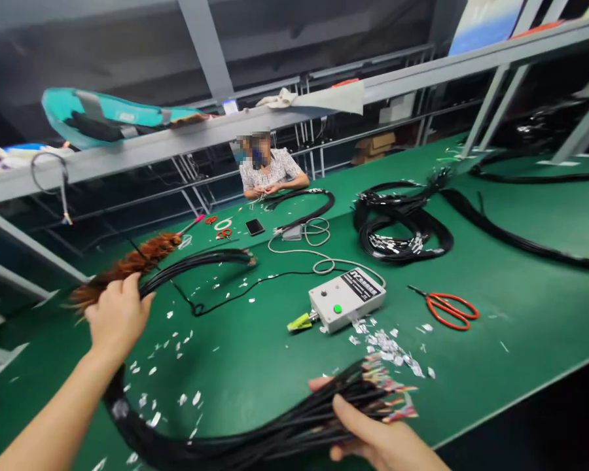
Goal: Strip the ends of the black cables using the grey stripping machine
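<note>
one black cable bundle (275, 432) bends round by the tabletop's (255, 366) near edge. the left hand (120, 311), knuckles up, grips it towards one end; the right hand (373, 432) cradles the other, thumb on top. one green-buttoned box (331, 294) sits beyond.

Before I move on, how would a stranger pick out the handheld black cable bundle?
Start at the near side of the green tabletop. There a thick black cable bundle curves between left hand and right hand. Unlike the coiled black cables farther back, it is held, multicoloured wire ends splayed at the right.
</note>
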Demonstrator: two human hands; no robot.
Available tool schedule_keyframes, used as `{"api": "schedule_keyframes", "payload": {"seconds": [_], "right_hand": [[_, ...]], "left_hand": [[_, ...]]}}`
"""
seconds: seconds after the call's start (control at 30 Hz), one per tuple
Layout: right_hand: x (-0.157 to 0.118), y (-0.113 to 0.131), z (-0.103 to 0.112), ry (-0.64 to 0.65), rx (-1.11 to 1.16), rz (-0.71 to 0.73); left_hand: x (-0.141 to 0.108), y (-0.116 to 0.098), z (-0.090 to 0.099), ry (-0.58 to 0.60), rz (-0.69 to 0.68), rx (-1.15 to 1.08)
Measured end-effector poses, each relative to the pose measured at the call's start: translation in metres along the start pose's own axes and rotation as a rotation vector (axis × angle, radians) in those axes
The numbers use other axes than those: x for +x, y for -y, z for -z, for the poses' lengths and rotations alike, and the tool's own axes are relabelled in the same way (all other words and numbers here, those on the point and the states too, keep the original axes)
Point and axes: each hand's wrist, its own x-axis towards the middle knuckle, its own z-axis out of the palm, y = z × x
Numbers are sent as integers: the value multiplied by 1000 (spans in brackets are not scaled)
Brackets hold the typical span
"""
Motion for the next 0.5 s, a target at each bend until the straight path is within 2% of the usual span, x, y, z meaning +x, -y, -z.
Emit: {"api": "schedule_keyframes", "payload": {"seconds": [0.03,0.07,0.13,0.17,0.2,0.23,0.3,0.33,0.4,0.5], "right_hand": [[5,-10,-5,39,52,-37],[8,-19,-7,64,82,-78],[9,-32,2,76,86,-166],[6,-34,11,71,65,-222],[2,-33,22,82,18,-274],[-3,-28,34,124,-48,-330],[-12,-13,57,164,-148,-356],[-15,-3,66,123,-175,-323],[-18,15,77,17,-224,-254],[-10,31,79,-131,-261,-133]], "left_hand": [[-5,-16,-3,-65,-57,-60],[-17,-32,-8,-34,-188,-150],[-56,-59,-24,127,-393,-232],[-80,-69,-33,264,-538,-349],[-105,-75,-41,399,-651,-448],[-127,-77,-48,475,-698,-515],[-161,-76,-58,518,-694,-607],[-171,-73,-62,522,-673,-654],[-181,-68,-67,516,-619,-739],[-182,-65,-74,529,-548,-829]]}}
